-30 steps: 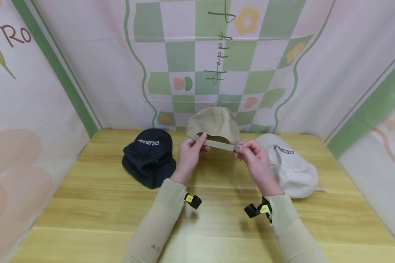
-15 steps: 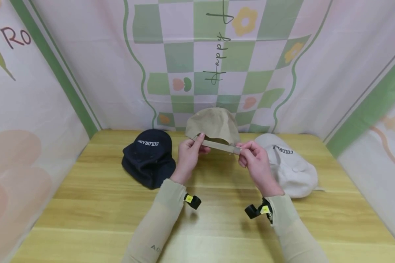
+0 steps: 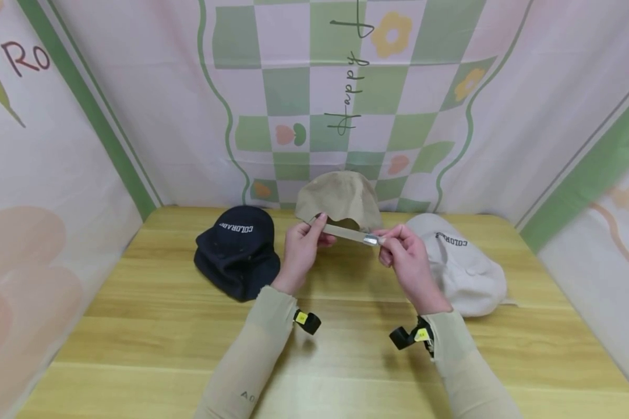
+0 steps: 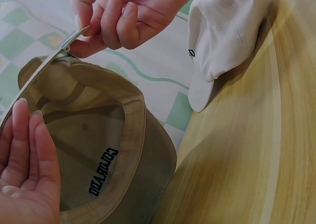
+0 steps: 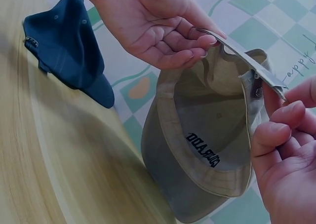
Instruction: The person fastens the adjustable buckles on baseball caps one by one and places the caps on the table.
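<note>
Looking from the head, we find the tan cap [image 3: 338, 196] at the worktop's [image 3: 340, 378] far edge, the left hand [image 3: 299, 251] and right hand [image 3: 410, 257] pinching its strap [image 3: 346, 232], the right beside a metal buckle [image 3: 370, 239]. In the left wrist view, the off-white cap [image 4: 228, 31] sits toward the far right corner, though the left thumb's grip is hard to make out. In the right wrist view, both hands' fingers are bent, with the navy cap [image 5: 69, 49] toward the far left corner.

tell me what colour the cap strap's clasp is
Silver; the clasp shows best in the head view.
</note>
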{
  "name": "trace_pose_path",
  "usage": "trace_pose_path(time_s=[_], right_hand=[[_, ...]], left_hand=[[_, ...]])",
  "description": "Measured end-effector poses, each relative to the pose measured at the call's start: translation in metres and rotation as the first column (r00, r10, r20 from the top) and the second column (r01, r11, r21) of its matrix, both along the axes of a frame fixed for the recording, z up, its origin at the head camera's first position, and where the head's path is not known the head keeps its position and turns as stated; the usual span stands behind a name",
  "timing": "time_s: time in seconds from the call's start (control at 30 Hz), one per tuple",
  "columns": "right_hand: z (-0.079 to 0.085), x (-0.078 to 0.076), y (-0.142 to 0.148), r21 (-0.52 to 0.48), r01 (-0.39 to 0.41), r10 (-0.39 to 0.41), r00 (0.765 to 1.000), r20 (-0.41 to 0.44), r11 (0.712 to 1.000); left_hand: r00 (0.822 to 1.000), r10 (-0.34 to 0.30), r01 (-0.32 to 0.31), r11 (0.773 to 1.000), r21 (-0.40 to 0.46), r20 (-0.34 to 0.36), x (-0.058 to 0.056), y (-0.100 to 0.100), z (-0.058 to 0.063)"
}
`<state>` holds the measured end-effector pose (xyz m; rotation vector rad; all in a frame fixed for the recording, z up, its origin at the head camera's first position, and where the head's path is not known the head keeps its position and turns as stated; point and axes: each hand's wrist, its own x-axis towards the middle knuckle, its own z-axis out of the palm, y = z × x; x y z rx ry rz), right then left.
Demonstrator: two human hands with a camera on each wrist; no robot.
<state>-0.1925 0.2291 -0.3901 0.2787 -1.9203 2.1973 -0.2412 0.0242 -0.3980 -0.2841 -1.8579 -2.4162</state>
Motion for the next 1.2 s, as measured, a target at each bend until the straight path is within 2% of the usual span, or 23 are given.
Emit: trace_pose_path(time_s=[0.33, 0.6, 0.77, 1.03, 1.2], right_hand=[[-0.0011, -0.0007, -0.0014, -0.005, -0.025, 0.025, 1.0, 0.016, 1.0], [-0.0032, -0.0022, -0.0011, 0.058, -0.057, 0.05, 0.991, 0.125, 0.997], [-0.0045, -0.0024, -0.0012, 0.115, -0.062, 0.046, 0.99, 0.13, 0.991], [-0.0072, -0.0044, 0.0003, 0.25, 0.001, -0.041, 0.987, 0.152, 0.968], [-0.0044, -0.0016, 0.0021, 0.255, 0.08, -0.114, 0.986, 0.123, 0.964]], left_hand=[[1.0, -0.01, 0.01, 1.0, 0.005, -0.028, 0.0015, -0.0001, 0.0008], [0.999, -0.021, 0.022, 1.0, 0.006, -0.034, 0.0017, -0.0001, 0.0021], [0.999, -0.024, 0.024, 1.0, 0.004, -0.032, 0.0023, 0.001, 0.0029], [0.999, -0.03, 0.031, 0.999, 0.008, -0.025, 0.0028, 0.0025, 0.004], [0.999, -0.043, 0.043, 0.999, -0.007, -0.01, 0.0042, 0.0015, 0.0028]])
